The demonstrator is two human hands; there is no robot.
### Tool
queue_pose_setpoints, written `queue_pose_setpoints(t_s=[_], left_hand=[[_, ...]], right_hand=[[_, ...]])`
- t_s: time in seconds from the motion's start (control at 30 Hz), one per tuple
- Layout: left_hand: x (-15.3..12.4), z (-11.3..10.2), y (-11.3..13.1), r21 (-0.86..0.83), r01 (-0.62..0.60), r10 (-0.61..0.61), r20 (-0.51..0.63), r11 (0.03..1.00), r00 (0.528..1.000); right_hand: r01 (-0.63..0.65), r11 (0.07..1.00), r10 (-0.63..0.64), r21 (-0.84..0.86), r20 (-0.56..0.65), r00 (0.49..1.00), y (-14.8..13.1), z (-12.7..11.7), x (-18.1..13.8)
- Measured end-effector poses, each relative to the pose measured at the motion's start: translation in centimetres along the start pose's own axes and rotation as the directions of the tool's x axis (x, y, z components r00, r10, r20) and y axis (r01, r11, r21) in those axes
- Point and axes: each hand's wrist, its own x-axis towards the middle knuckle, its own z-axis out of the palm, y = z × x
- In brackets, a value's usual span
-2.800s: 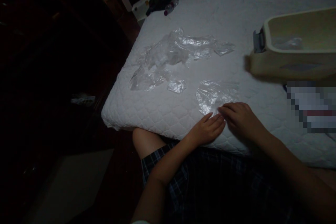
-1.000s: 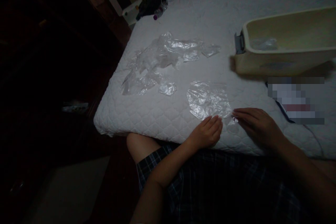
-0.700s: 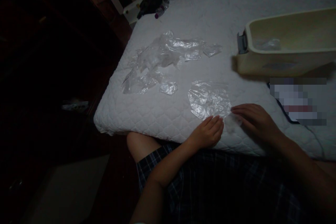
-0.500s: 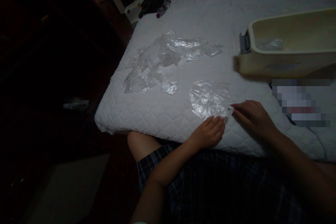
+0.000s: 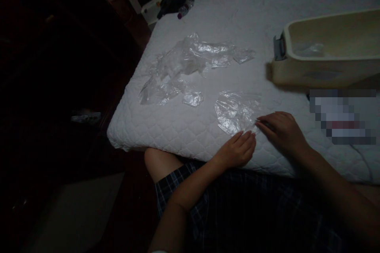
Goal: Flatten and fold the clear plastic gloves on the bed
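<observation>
Now I see right hand (image 5: 282,132) closer to left hand (image 5: 237,150) than second ago, pinching clear bag (image 5: 233,110) at near right corner; left lies flat, fingers together.

Dim view: the left side is sunk in near-black shadow, glare is reflected by the clear plastic (image 5: 228,110), fine detail is softened, and a patch (image 5: 338,120) at right is pixelated.

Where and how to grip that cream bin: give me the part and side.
Probably its near long rim, hooked from above on the near side: the cream bin stands upright, open top up, leaving that edge exposed.
</observation>
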Motion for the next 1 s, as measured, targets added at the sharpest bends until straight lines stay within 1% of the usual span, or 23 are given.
queue_pose_setpoints(t_s=[0.07,0.23,0.3,0.4,0.5,0.6,0.67,0.77,0.83,0.9,1.0], left_hand=[[0.0,-0.1,0.0,0.013,0.001,-0.001,-0.012,1.0,1.0],[-0.1,-0.2,0.1,0.058,0.0,0.003,-0.052,0.998,0.999],[-0.2,-0.1,0.2,0.063,0.016,-0.012,-0.058,0.998,0.998],[-0.2,0.3,0.3,0.056,0.106,-0.101,-0.089,0.993,0.991],[-0.1,0.6,0.4,0.031,0.197,-0.192,-0.114,0.98,0.975],[-0.1,0.7,0.4,0.014,0.219,-0.216,-0.125,0.976,0.968],[0.0,0.8,0.5,0.013,0.227,-0.224,-0.112,0.974,0.968],[0.0,0.7,0.5,0.017,0.245,-0.243,-0.084,0.969,0.966],[0.0,0.7,0.5,0.02,0.254,-0.251,-0.095,0.967,0.963],[0.1,0.7,0.5,0.022,0.252,-0.249,-0.101,0.967,0.963],[0.1,0.7,0.4,0.022,0.241,-0.239,-0.073,0.97,0.968]], right_hand=[[0.008,1.0,-0.008,-0.011,0.017,1.0,0.0,0.0,0.0],[0.045,0.997,-0.044,-0.069,0.016,0.999,-0.2,0.1,0.0],[0.051,0.995,-0.05,-0.083,0.019,0.999,-0.2,0.1,0.1],[0.057,0.996,-0.056,-0.065,0.016,0.998,0.0,0.1,0.2],[0.04,0.999,-0.04,-0.002,0.01,0.999,0.0,0.1,0.3],[0.012,0.999,-0.011,0.045,-0.02,1.0,-0.3,-0.2,0.1],[0.04,0.998,-0.038,0.057,-0.028,0.999,-0.6,-0.3,-0.2],[0.117,0.992,-0.118,0.052,0.023,0.993,-0.9,-0.1,-0.8],[0.148,0.988,-0.15,0.034,0.052,0.987,-0.9,0.1,-1.1],[0.154,0.988,-0.155,0.017,0.054,0.986,-0.8,0.4,-1.3],[0.135,0.991,-0.135,0.01,0.04,0.99,-0.5,0.6,-1.3]])
